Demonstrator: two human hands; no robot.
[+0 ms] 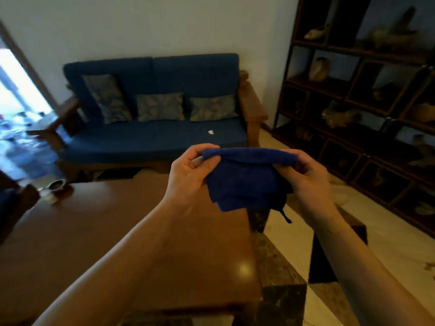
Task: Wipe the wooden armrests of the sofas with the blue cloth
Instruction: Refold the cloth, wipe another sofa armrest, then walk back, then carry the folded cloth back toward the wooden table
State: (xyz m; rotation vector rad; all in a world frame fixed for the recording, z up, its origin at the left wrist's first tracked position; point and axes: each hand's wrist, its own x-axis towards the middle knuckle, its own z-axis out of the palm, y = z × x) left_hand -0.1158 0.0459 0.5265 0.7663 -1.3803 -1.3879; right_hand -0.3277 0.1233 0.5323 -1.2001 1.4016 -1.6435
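A glossy brown wooden coffee table (117,231) fills the near left; a blue cushioned sofa (153,114) with wooden armrests (253,102) stands far behind it, dark shelving (353,102) right. Left hand (188,177) and right hand (310,182) pinch the folded blue cloth (247,180) in mid-air above the table's far edge

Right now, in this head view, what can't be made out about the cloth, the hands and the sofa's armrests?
- Blue cloth: its side edges are hidden inside the left hand and right hand; fold count unclear.
- Sofa's left armrest: washed out by glare from the doorway.
- Right armrest: dust or dirt too small to tell.
- White scrap on the seat: too small to identify.
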